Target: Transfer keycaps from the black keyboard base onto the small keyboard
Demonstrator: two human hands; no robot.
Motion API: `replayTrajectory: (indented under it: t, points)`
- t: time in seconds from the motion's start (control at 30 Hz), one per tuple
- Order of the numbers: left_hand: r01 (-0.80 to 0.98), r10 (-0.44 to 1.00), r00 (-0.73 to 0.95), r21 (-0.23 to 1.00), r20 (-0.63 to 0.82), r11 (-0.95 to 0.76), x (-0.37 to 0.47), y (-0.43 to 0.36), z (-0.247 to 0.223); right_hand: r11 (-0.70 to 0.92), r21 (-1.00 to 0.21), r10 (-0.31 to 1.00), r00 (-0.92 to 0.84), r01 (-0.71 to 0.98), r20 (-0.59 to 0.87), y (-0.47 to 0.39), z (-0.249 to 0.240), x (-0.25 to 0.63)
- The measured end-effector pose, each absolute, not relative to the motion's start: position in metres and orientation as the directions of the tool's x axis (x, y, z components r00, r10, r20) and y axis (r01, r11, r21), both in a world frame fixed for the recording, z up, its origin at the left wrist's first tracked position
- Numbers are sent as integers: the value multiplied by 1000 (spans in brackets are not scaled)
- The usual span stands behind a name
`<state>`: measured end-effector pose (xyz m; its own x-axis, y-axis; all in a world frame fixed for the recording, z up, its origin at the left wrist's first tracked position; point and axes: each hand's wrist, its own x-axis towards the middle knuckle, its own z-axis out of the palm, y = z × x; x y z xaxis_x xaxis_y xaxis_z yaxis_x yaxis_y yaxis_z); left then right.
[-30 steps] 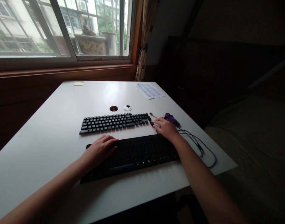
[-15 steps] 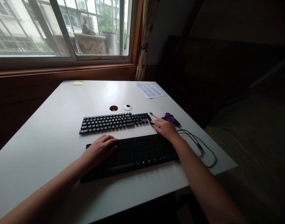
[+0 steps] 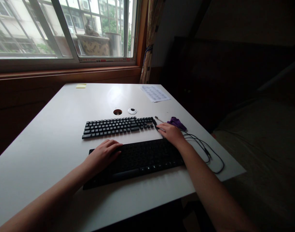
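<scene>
A black keyboard base (image 3: 147,156) lies in front of me, its key area looking bare of keycaps. My left hand (image 3: 105,151) rests on its left part, fingers stretched out over the top edge. Behind the base, loose black keycaps (image 3: 111,126) sit in rows laid out like a keyboard. At the right end of these rows is my right hand (image 3: 170,132), palm over the base's top right corner. Its fingers reach out to the last keycaps, slightly apart; the fingertips' contact is too small to make out.
A thin stick-like tool (image 3: 159,119) and a crumpled purple cloth (image 3: 176,123) lie beyond my right hand. The keyboard's cable (image 3: 211,154) loops at the right. Further back on the white table (image 3: 48,129) are a round cable hole (image 3: 117,112), its cover (image 3: 132,111), printed sheets (image 3: 155,93) and yellow notes (image 3: 81,86).
</scene>
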<state>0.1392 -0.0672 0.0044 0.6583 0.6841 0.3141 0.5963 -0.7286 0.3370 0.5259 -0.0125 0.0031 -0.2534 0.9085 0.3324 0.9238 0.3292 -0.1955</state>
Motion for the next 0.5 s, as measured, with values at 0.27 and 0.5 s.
replayTrajectory:
  t: [0.27,0.5]
  points:
    - [585,674,661,335,331,-738,139,-66,3,319,-199,912,-243,927,331,-13,3,526]
    - [583,671,658,333,342,-741,139,-67,2,322,-196,908,-244,926,340,-14,2,527]
